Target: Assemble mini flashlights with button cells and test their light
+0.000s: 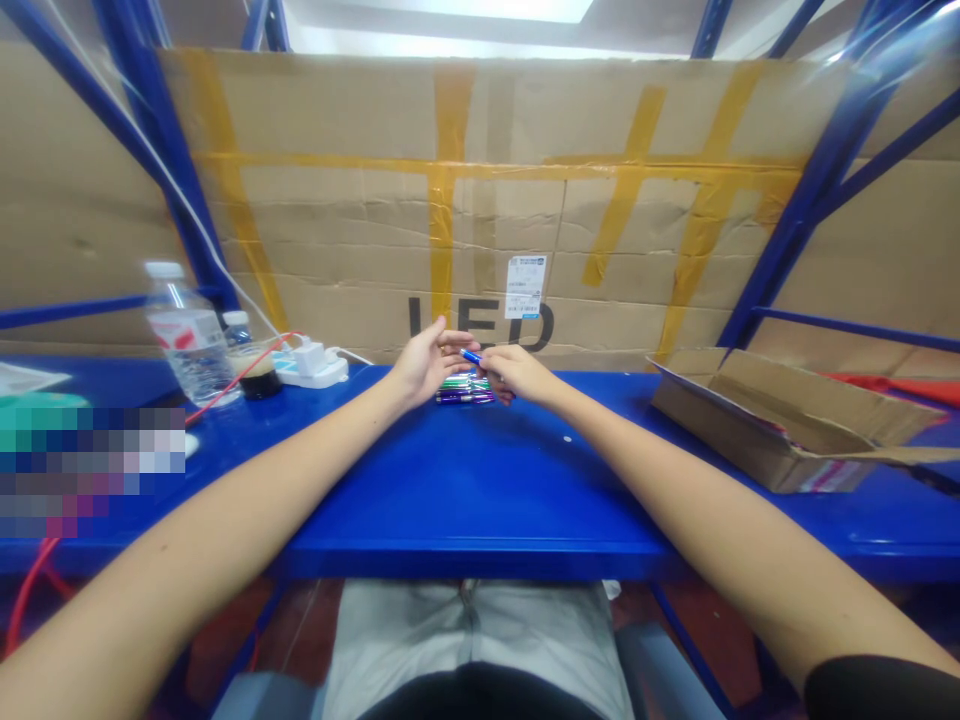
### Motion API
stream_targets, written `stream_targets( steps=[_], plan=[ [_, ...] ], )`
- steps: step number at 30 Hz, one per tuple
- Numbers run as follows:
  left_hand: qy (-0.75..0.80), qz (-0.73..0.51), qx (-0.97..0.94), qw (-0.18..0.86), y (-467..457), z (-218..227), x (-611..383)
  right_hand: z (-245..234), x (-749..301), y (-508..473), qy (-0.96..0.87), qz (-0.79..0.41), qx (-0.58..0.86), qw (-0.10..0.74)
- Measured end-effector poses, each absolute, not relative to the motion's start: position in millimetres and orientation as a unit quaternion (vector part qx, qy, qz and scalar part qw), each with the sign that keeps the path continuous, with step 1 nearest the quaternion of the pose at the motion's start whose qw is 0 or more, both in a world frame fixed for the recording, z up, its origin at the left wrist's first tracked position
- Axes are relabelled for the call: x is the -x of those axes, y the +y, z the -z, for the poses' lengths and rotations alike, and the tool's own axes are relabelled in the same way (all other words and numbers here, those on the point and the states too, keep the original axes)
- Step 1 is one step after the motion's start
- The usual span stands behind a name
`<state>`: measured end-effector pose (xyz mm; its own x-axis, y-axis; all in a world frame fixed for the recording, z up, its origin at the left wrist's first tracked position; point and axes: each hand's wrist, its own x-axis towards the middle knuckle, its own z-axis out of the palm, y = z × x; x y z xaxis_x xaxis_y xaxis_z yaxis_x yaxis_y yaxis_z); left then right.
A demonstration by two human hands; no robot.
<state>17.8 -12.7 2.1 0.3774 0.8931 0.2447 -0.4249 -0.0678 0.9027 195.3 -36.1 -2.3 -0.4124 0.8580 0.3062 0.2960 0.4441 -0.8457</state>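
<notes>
Between the fingers of my right hand [519,372] is a blue pen [470,356], one end pointing toward my left hand. My left hand [426,366] is open beside it, fingers stretched out near the pen's tip; whether they touch it I cannot tell. Below and behind both hands, several pens [463,390] in purple, green and other colours lie side by side on the blue table [465,480]. My hands cover part of that row.
An open cardboard box [757,435] sits at the right. Toward the left stand a water bottle [191,340], a small bottle of dark liquid [253,365] and a white power strip [315,372] with cords. A large taped cardboard sheet [337,240] rises behind the table.
</notes>
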Motion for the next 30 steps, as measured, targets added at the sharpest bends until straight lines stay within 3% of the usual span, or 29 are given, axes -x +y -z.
stream_targets(
  steps=[4,8,12,16,20,30],
  plan=[
    [0.211,-0.513,-0.543,0.63,-13,2,-22,4,-194,-35,-0.685,-0.51,0.339,0.394],
    [0.25,-0.507,-0.591,0.576,-11,5,-22,7,-198,-33,-0.637,-0.595,0.354,0.339],
    [0.337,-0.413,-0.698,0.478,-9,9,-20,11,-203,-31,-0.629,-0.616,0.389,0.271],
    [0.32,-0.279,-0.819,0.385,-9,18,-17,14,-204,-31,-0.626,-0.61,0.437,0.211],
    [0.292,-0.294,-0.861,0.296,-8,31,-19,15,-203,-31,-0.614,-0.624,0.448,0.181],
    [0.286,-0.281,-0.849,0.345,-5,42,-26,10,-206,-32,-0.591,-0.644,0.455,0.169]
  ],
)
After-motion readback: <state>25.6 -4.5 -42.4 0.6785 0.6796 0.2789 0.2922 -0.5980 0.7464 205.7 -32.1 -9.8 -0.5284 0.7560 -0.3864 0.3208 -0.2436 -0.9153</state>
